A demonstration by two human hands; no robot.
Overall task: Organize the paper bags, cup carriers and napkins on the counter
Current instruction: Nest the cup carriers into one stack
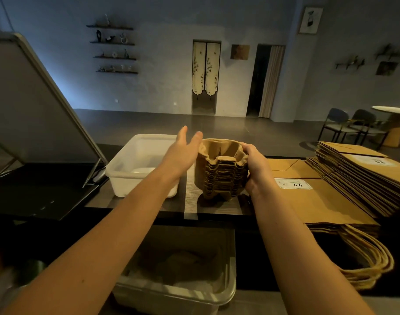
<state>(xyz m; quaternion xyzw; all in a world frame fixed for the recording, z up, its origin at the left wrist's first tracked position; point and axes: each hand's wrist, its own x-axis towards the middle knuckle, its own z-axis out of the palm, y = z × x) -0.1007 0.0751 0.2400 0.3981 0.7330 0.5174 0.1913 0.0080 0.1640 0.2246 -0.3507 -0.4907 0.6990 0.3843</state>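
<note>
Between L hand (pixel 183 153) (fingers straight) & R hand (pixel 255 165) (gripping): cup carrier stack (pixel 219 173).

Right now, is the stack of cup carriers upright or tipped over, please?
Upright: the stack of cup carriers stands base-down on the counter.

- Left of the fingers of the left hand (pixel 183 153): a white tub (pixel 117 171), its wall close by and its top open.
- Between those fingers and the right hand (pixel 255 164): the stack of cup carriers (pixel 219 173) fills the gap.
- Right of the right fingers: flat paper bags (pixel 319 201) lie near, with a taller bag pile (pixel 364 173) beyond.
- Nearer than the fingers: a bare strip of counter (pixel 194 201).
</note>
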